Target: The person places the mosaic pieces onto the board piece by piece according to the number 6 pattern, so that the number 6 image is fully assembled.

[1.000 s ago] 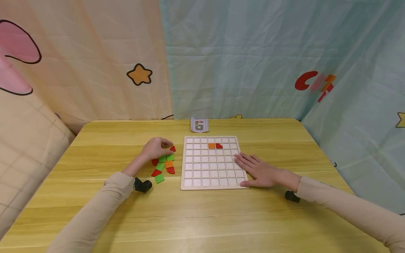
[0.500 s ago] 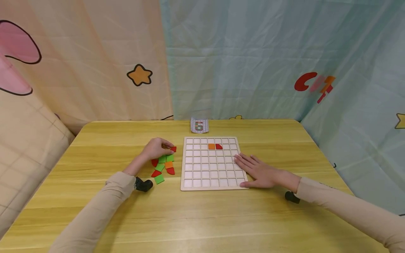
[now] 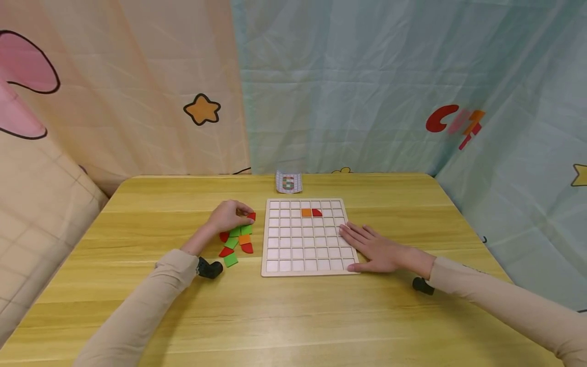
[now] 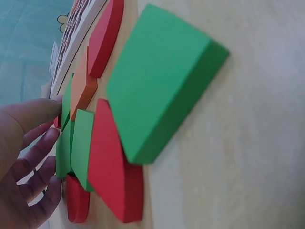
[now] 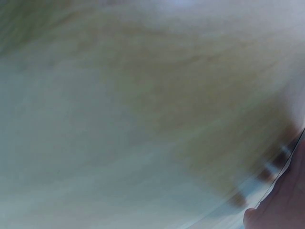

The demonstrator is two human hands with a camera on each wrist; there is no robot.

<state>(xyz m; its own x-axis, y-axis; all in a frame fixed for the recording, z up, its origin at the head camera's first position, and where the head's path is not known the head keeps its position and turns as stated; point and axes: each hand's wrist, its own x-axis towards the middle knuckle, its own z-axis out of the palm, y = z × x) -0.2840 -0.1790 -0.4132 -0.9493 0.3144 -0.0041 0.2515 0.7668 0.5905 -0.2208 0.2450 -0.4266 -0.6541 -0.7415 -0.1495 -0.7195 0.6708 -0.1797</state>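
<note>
- Head view: small paper card [image 3: 288, 182] lay beyond the board near the table's [image 3: 293, 316] far edge; its printed grid bore a figure resembling a 6. Dark mark on the right sleeve [image 3: 495, 295] too small to read.
- Held piece: red tile [image 3: 251, 216], matt and plain, partly hidden by fingers, so full outline could not be told. Located left of the board, at the far end of the loose pile.
- Left hand: [image 3: 227, 215] narrow grip, thumb and finger pinching that tile.
- Right hand: [image 3: 375, 251] spread wide, palm down, fingers over the board's right edge, holding nothing. Right wrist view mostly blurred.
- Grid board: [image 3: 303, 242] one, pale, seven columns by seven rows. Second row from the far side carried an orange square [image 3: 306, 212] in column four and, adjacent, a red quarter-round [image 3: 316, 212] in column five.
- Loose pile count: four green tiles [image 3: 230, 259], three red pieces [image 3: 247, 247] besides the pinched one, one orange tile [image 3: 245, 239]. Left wrist view showed them thick-edged, flat-faced, closely grouped.
- Black wrist devices: [image 3: 211, 268] two, one per wrist.
</note>
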